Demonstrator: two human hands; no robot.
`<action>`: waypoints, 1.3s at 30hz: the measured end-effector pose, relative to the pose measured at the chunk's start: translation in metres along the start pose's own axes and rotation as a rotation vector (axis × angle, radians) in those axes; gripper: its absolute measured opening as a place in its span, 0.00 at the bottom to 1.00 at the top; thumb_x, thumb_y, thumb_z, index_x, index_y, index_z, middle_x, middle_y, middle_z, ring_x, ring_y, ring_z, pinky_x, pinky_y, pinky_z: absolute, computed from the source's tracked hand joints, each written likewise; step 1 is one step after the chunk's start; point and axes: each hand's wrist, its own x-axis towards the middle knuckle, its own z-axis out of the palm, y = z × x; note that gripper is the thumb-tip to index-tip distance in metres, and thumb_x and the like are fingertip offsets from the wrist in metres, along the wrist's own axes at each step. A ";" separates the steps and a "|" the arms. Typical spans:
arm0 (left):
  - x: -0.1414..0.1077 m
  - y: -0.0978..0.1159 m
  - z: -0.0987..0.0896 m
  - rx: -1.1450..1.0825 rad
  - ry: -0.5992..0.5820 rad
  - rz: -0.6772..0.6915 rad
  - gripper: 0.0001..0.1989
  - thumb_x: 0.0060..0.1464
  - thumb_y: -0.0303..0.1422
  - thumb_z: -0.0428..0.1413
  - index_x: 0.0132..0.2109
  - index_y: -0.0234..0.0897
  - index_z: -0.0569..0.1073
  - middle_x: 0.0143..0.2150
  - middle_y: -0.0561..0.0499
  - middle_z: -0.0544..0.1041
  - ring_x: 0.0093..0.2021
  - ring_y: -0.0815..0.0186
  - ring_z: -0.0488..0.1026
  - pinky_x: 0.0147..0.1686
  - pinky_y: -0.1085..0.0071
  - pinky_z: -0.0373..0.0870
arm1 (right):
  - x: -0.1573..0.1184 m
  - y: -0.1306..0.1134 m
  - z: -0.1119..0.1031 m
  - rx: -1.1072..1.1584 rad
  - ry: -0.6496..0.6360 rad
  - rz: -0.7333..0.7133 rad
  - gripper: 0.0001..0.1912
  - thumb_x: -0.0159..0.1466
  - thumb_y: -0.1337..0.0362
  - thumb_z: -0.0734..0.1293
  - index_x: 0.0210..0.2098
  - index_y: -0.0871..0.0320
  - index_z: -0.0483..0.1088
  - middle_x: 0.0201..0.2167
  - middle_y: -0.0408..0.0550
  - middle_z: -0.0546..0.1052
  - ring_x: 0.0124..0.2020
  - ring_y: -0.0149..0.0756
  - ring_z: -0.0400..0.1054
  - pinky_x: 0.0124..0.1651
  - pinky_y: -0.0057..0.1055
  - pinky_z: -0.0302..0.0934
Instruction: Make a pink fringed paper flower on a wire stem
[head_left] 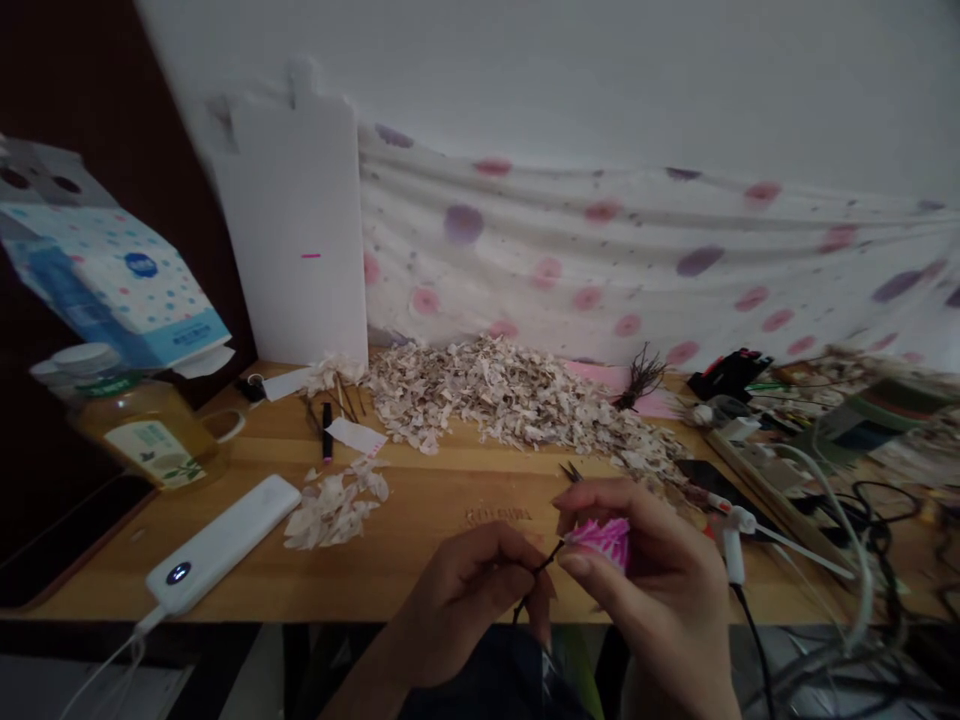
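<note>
At the 6 o'clock edge of the wooden table, the right hand is curled around a small pink flower, its thumb and fingers pressing on the petals, and the left hand pinches a thin dark stem that touches the flower at its 9 o'clock side. A big pile of pale petal scraps lies at 12 o'clock from the hands, a smaller heap and a white power bank at 9 o'clock, and a tangle of cables at 3 o'clock. A yellow bottle stands near the 10 o'clock corner.
</note>
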 end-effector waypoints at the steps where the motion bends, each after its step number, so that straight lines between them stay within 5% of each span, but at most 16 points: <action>1: 0.000 0.000 0.000 0.002 -0.001 0.005 0.16 0.62 0.46 0.61 0.38 0.36 0.74 0.26 0.55 0.74 0.25 0.72 0.72 0.35 0.73 0.69 | 0.001 0.000 0.000 -0.002 -0.001 -0.014 0.09 0.60 0.54 0.78 0.36 0.50 0.80 0.28 0.39 0.82 0.27 0.29 0.77 0.31 0.18 0.69; 16: 0.001 0.002 -0.003 0.026 0.025 0.017 0.16 0.61 0.45 0.63 0.36 0.37 0.75 0.26 0.54 0.75 0.25 0.69 0.74 0.34 0.71 0.72 | 0.005 -0.002 -0.004 -0.042 -0.039 -0.084 0.04 0.61 0.60 0.78 0.34 0.51 0.81 0.27 0.40 0.83 0.25 0.33 0.78 0.30 0.21 0.72; 24: 0.004 0.006 -0.006 0.070 0.050 -0.004 0.19 0.61 0.48 0.62 0.35 0.36 0.76 0.25 0.55 0.73 0.25 0.70 0.71 0.34 0.72 0.68 | 0.009 -0.001 -0.007 -0.057 -0.017 -0.079 0.12 0.59 0.50 0.79 0.36 0.49 0.81 0.24 0.37 0.80 0.22 0.27 0.73 0.25 0.17 0.67; 30: 0.012 0.001 -0.005 0.053 0.161 0.030 0.20 0.64 0.49 0.58 0.38 0.35 0.74 0.23 0.58 0.67 0.24 0.73 0.63 0.30 0.75 0.64 | 0.008 0.007 -0.004 -0.085 -0.005 -0.019 0.03 0.61 0.62 0.76 0.33 0.52 0.79 0.24 0.39 0.79 0.20 0.29 0.71 0.22 0.21 0.65; 39: 0.017 0.001 0.003 0.003 0.228 0.028 0.20 0.59 0.50 0.63 0.38 0.38 0.69 0.22 0.62 0.62 0.20 0.78 0.57 0.22 0.79 0.56 | 0.010 0.009 0.001 -0.111 0.053 -0.041 0.05 0.64 0.64 0.74 0.31 0.52 0.77 0.21 0.36 0.76 0.18 0.27 0.65 0.21 0.22 0.61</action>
